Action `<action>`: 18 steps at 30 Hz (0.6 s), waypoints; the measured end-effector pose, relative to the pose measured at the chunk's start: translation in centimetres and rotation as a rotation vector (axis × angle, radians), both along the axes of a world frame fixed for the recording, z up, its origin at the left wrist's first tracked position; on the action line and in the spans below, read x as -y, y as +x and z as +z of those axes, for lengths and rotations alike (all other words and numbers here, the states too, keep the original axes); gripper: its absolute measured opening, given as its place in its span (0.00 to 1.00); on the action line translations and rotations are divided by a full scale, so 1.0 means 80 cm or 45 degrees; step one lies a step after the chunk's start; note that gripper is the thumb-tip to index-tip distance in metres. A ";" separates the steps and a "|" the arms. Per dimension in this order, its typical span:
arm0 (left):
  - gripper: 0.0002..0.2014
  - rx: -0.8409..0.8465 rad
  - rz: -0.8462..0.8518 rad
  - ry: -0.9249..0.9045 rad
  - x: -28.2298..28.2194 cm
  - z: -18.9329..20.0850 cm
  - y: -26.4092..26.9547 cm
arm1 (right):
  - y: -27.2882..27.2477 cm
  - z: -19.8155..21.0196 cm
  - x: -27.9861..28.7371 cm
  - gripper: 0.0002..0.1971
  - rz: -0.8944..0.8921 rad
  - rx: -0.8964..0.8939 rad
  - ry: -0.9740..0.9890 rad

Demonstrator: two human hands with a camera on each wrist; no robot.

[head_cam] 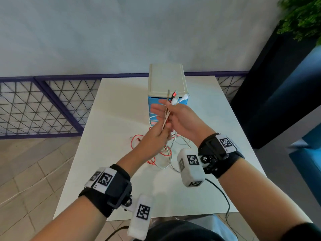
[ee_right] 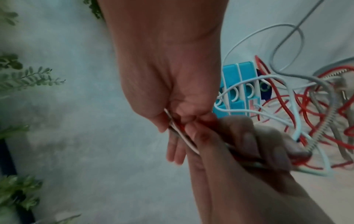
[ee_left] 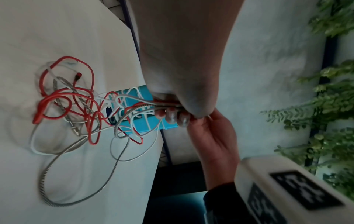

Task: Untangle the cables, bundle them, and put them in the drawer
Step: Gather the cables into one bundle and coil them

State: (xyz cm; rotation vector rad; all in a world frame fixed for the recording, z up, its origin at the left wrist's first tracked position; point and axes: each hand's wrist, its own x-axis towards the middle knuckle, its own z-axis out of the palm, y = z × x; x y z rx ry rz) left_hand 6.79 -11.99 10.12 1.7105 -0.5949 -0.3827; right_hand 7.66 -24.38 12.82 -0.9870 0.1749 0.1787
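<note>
Both hands are raised above the white table (head_cam: 112, 119). My right hand (head_cam: 178, 117) pinches a bunch of cable ends under its thumb, with its fingers stretched out to the left. A braided plug (head_cam: 168, 94), a red plug (head_cam: 174, 94) and a white plug (head_cam: 185, 97) stick up from it. Just below, my left hand (head_cam: 156, 138) grips the same strands, its fingers (ee_left: 172, 117) curled round them. From there the red, white and braided cables (ee_left: 76, 103) hang to a loose tangle (head_cam: 163, 153) on the table. The blue drawer unit (head_cam: 166, 80) with its cream top stands behind the hands; the hands hide most of its front.
A purple lattice railing (head_cam: 52, 105) runs behind the table on the left. A dark planter with green plants (head_cam: 302, 18) stands at the right. A black wire (head_cam: 224, 197) trails off the table's near edge.
</note>
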 end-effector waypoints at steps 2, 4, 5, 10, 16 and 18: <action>0.11 -0.031 -0.027 0.000 -0.002 0.001 -0.009 | -0.002 -0.001 0.002 0.12 0.040 0.057 0.017; 0.12 -0.061 -0.034 -0.008 -0.007 -0.001 -0.009 | -0.007 -0.004 0.005 0.13 0.059 0.092 0.041; 0.12 -0.079 -0.038 -0.008 -0.009 -0.004 -0.007 | -0.009 -0.006 0.006 0.14 0.054 0.106 0.065; 0.18 -0.041 -0.065 0.215 -0.018 -0.015 -0.009 | -0.012 -0.014 0.014 0.16 -0.024 0.115 0.091; 0.13 -0.166 0.395 -0.187 -0.015 0.001 0.020 | -0.023 -0.009 0.019 0.12 0.188 0.037 -0.090; 0.12 -0.111 0.361 -0.212 -0.014 0.021 0.032 | -0.027 -0.010 0.016 0.12 0.318 -0.005 -0.173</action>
